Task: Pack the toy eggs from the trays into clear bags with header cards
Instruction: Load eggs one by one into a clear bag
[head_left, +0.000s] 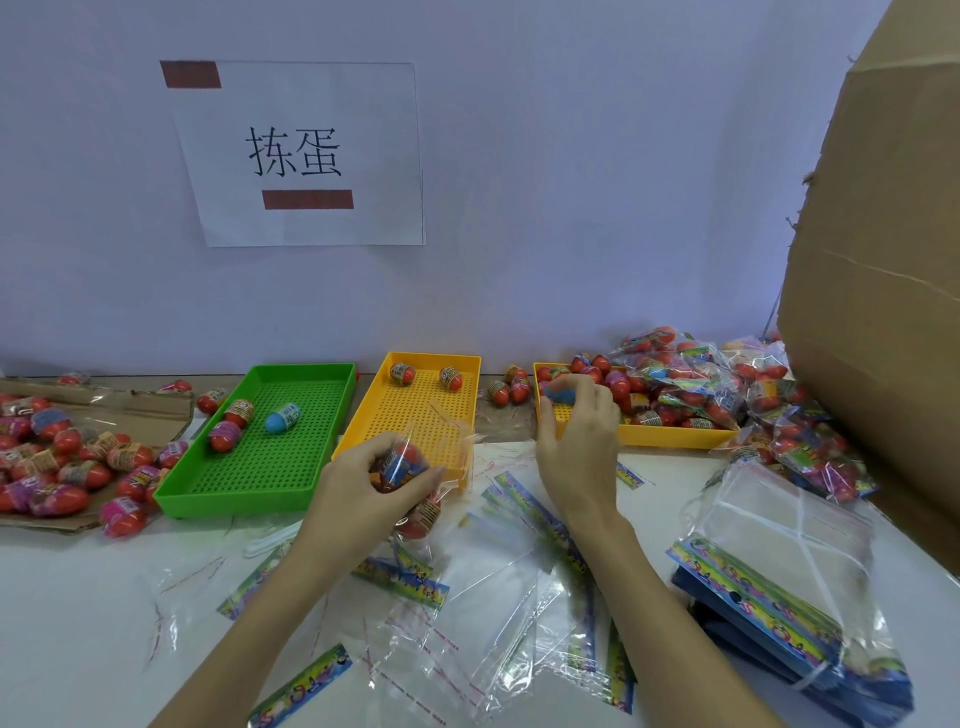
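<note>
head view: only one camera here, so it's all from this one.
progress: you're well into it, I'd say. There's a big pile of packed bags (696, 384) far right, but loose eggs are all over, so lots left.
left hand: your left hand (363, 483) grips the bag in progress (415, 488) near the front edge of the middle tray; looks like an egg with a blue band is in it plus another lower down, count's hard to tell through the plastic.
right hand: your right hand (576, 431) is reaching over the right tray, fingertips pinching a blue egg (561, 396). My guess is that one goes in the bag next.
green tray: green tray (208, 478) on the left holds three eggs near its far-left side, one of them blue.
middle tray: yellow middle tray (470, 384) has just two eggs, at the far end.
right tray: right tray (670, 436) holds a bunch of eggs at its far side and packed bags spill into it.
loose eggs: big heap of eggs (67, 457) on cardboard (130, 410) far left, a few more between the two yellow trays.
empty bags: empty bags (514, 587) with header cards scattered near you, and a neat stack (779, 597) near right.
box: big cardboard box (883, 260) at the right edge, can't see inside.
</note>
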